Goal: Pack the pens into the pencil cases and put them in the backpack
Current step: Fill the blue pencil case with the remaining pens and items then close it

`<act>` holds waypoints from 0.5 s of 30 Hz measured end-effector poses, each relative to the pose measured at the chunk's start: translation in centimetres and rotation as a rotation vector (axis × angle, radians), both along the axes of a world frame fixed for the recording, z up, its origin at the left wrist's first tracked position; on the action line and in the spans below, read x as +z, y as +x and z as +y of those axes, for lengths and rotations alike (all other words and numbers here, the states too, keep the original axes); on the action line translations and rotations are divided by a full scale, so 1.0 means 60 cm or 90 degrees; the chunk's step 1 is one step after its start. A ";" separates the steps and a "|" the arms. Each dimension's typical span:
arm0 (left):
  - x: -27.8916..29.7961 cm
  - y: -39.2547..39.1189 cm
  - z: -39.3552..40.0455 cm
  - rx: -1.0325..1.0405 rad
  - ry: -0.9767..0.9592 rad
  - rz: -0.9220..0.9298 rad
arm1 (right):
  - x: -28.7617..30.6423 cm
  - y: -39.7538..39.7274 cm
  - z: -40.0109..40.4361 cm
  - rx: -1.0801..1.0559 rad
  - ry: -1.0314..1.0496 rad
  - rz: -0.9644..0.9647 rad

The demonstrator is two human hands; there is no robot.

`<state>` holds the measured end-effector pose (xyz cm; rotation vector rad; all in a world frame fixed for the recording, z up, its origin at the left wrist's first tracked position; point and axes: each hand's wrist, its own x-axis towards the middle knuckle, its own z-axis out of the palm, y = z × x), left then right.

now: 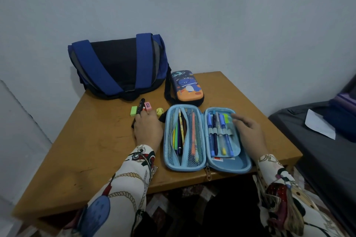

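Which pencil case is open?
The light blue pencil case nearest the person lies open flat, with pens and pencils showing inside. The dinosaur pencil case beside the backpack is zipped shut.

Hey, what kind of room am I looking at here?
Probably a bedroom or small room at home: a low wooden table pushed into a corner of plain walls, a dark bed or mattress beside it, and a patterned rug underneath.

We're in a home here, a plain bedroom corner. A small wooden table (92, 152) sits tight against bare pale walls (231, 15). A dark-sheeted bed (327, 159) lies alongside, patterned rug (192, 192) underneath.
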<state>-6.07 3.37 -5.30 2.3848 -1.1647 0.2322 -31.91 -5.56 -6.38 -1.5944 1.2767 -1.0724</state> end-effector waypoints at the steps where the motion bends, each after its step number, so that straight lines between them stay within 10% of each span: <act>1: 0.000 0.000 0.000 0.000 -0.002 -0.001 | 0.006 0.000 0.003 -0.005 -0.006 0.002; 15: 0.005 -0.005 0.006 -0.012 -0.127 0.081 | 0.109 0.126 0.079 0.129 -0.118 0.330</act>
